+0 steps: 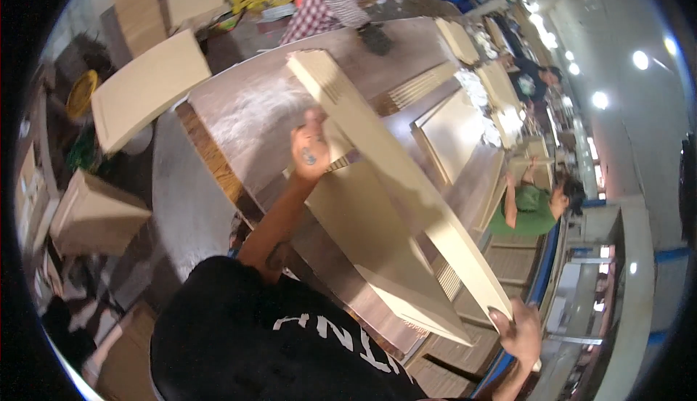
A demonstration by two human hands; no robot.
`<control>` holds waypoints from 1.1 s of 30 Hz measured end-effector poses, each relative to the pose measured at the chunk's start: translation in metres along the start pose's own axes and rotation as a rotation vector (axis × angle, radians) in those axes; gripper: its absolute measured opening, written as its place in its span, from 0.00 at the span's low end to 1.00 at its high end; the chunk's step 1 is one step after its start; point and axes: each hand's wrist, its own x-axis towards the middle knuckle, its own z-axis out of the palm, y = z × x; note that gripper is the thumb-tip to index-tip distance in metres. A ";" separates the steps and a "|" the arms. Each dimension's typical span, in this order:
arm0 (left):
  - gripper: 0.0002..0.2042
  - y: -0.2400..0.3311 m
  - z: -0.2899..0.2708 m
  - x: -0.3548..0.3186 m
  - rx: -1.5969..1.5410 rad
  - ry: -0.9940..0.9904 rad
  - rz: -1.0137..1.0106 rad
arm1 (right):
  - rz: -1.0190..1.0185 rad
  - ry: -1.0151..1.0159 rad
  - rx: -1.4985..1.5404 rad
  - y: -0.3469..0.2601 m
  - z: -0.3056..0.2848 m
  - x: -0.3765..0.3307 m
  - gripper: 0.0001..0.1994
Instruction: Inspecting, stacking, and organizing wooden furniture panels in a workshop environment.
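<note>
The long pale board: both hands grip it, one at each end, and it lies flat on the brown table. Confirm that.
Wrong in one respect. The head view shows the long pale board raised on edge and tilted above the brown table, not lying flat. The left hand and right hand do grip it, one near each end.

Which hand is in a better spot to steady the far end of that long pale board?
Probably the left hand: it grips the long board nearer the far end. The right hand only holds the near corner.
</note>
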 end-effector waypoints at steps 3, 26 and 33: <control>0.27 -0.008 0.000 -0.001 -0.084 -0.061 -0.149 | 0.116 -0.131 0.217 0.041 0.057 -0.003 0.16; 0.26 0.015 0.012 -0.002 0.172 -0.092 -0.146 | 0.102 -0.121 0.190 0.047 0.064 0.009 0.09; 0.29 0.011 0.005 0.000 0.017 -0.081 -0.188 | -0.091 -0.227 0.360 0.031 0.072 0.075 0.20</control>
